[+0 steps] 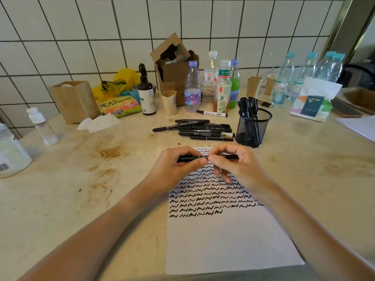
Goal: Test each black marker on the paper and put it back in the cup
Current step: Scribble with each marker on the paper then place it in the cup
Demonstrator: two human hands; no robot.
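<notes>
A black marker [231, 157] lies level between my two hands above the top of the white paper [223, 244]. My left hand [178, 167] grips its left part. My right hand [233, 165] pinches its right part with thumb and forefinger. Rows of black squiggles cover the paper's upper half. Beyond it, several black markers [203, 129] lie in a pile on the counter. To their right stands a black mesh cup [253, 128] with several markers upright in it.
Bottles [192, 88], a torn cardboard box [174, 63], paper cups [254, 85], a wooden holder [75, 101] and a tissue pack [312, 102] line the tiled wall. A small bottle [41, 126] stands left. The stained counter [81, 179] stretches around the paper.
</notes>
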